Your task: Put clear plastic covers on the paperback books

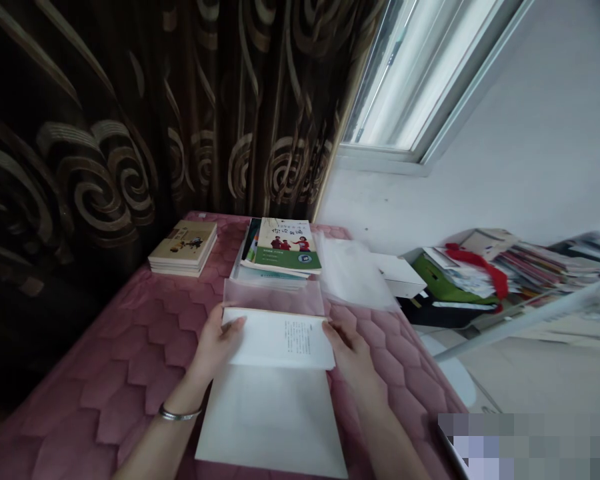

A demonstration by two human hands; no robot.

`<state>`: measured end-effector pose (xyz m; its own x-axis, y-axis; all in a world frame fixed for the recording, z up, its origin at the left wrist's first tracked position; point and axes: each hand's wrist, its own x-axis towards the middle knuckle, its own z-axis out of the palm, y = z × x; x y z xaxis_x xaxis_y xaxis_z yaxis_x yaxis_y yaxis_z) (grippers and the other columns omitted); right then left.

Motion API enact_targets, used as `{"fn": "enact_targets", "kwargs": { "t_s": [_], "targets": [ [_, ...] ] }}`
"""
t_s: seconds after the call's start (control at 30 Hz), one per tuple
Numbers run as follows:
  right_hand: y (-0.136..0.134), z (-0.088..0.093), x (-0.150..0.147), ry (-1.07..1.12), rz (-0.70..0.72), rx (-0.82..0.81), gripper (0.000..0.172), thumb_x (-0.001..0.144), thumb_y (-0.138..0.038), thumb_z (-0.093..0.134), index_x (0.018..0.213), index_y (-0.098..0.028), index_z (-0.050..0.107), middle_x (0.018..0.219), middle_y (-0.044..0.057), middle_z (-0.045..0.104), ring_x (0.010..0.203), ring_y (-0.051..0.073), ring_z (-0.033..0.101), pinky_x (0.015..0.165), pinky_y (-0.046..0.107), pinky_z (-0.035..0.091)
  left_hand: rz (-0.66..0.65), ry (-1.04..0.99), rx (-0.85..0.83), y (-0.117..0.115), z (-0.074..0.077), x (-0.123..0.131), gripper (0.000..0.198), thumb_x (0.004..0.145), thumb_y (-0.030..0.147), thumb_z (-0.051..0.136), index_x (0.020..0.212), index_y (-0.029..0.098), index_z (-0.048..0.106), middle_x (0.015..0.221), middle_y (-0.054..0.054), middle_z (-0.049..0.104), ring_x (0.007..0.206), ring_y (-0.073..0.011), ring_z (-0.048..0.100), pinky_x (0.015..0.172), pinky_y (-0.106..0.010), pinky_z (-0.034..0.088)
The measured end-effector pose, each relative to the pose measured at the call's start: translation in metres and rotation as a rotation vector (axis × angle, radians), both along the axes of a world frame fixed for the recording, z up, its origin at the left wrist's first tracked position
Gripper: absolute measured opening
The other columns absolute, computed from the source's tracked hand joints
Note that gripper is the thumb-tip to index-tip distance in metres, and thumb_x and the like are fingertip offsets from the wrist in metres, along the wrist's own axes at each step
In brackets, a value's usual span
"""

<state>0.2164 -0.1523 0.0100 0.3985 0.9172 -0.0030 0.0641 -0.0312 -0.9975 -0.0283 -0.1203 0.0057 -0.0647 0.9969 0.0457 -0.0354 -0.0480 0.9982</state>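
Observation:
My left hand (221, 335) grips the left edge of an open book (267, 341), its thumb pressed on the page. Opposite it, my right hand (349, 345) holds the right edge. A block of small print shows upside down on the right half of that page. Nearer to me lies a blank pale sheet (275, 423); whether it is the book's own cover or leaf I cannot tell. Just beyond the book's far edge, a clear plastic sheet (273, 295) stretches toward a stack; its join with the book is hidden.
A green-and-cream book (287, 243) tops the stack on the pink quilted surface (153, 340). Several tan books (185, 243) are piled at left. More clear plastic (353, 270) and a white box (400, 275) lie right. Dark curtains (195, 120) hang behind; papers (540, 267) crowd a shelf.

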Motion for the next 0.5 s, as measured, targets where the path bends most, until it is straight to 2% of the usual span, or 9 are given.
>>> {"fn": "enact_targets", "kwargs": {
  "t_s": [0.07,0.2,0.33,0.5],
  "targets": [
    [0.000,-0.001,-0.001,-0.002,0.018,-0.019,0.025,0.066,-0.046,0.067,0.063,-0.022,0.063,0.063,0.001,0.065,0.059,0.020,0.058,0.051,0.030,0.045,-0.015,-0.023,-0.010,-0.001,-0.001,0.000,0.043,0.069,0.044,0.071,0.099,0.019,0.052,0.079,0.001,0.064,0.067,-0.0135,0.061,0.058,-0.022,0.046],
    [0.003,-0.008,-0.003,-0.002,-0.052,-0.014,0.026,0.062,-0.043,0.070,0.053,-0.021,0.058,0.053,0.000,0.058,0.051,0.017,0.051,0.047,0.028,0.041,-0.055,-0.032,-0.018,-0.001,-0.002,-0.001,0.045,0.068,0.047,0.072,0.097,0.019,0.053,0.071,0.002,0.061,0.060,-0.0120,0.059,0.052,-0.020,0.044],
    [0.005,-0.016,-0.003,-0.042,-0.076,-0.012,0.034,0.064,-0.051,0.068,0.059,-0.019,0.059,0.056,0.000,0.057,0.052,0.015,0.050,0.047,0.026,0.039,-0.058,-0.024,-0.007,-0.002,-0.002,-0.002,0.044,0.068,0.047,0.072,0.096,0.019,0.053,0.069,0.003,0.061,0.056,-0.0102,0.057,0.050,-0.018,0.042],
    [0.006,-0.023,-0.004,-0.111,-0.107,0.015,0.037,0.066,-0.055,0.067,0.060,-0.019,0.057,0.057,-0.001,0.055,0.055,0.016,0.049,0.049,0.027,0.039,-0.036,0.012,-0.021,-0.003,0.001,-0.002,0.043,0.068,0.046,0.071,0.095,0.018,0.054,0.068,0.002,0.062,0.058,-0.0117,0.058,0.051,-0.020,0.043]
  ]
}}
